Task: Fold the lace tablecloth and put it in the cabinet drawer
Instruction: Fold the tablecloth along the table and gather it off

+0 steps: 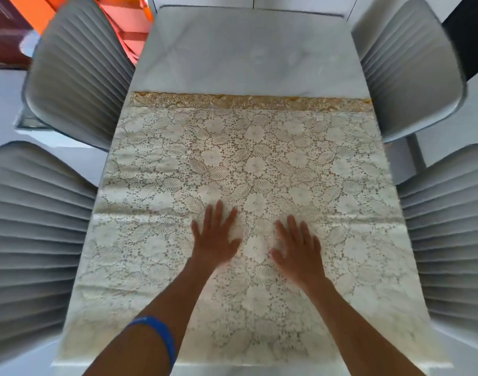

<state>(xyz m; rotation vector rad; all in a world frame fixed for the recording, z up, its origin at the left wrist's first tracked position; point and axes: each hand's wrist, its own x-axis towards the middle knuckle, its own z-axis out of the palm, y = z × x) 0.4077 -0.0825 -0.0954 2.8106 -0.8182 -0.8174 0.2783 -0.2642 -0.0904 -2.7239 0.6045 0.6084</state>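
The lace tablecloth lay spread flat over the near part of a pale marble-look table, reaching from the near edge to roughly the table's middle and running out to both side edges. It was cream-white, worked in an openwork pattern of large flowers and leaves, and its far edge ended in a straight golden-yellow band running across the table. A shallow crease crossed the cloth from side to side, just beyond the fingertips, and a fainter one showed nearer the person on the left.

Both hands rested palm-down on the cloth near its middle. The left hand lay flat with its fingers spread and pointing away from the person, gripping nothing. The right hand lay beside it, a short gap apart, likewise flat and splayed with its thumb turned inward, holding nothing. Both forearms stretched straight out from the bottom of the view, and the left forearm carried a blue wristband.

Beyond the band the tabletop was bare. Four grey ribbed chairs stood tucked against the table, two along the left side and two along the right.
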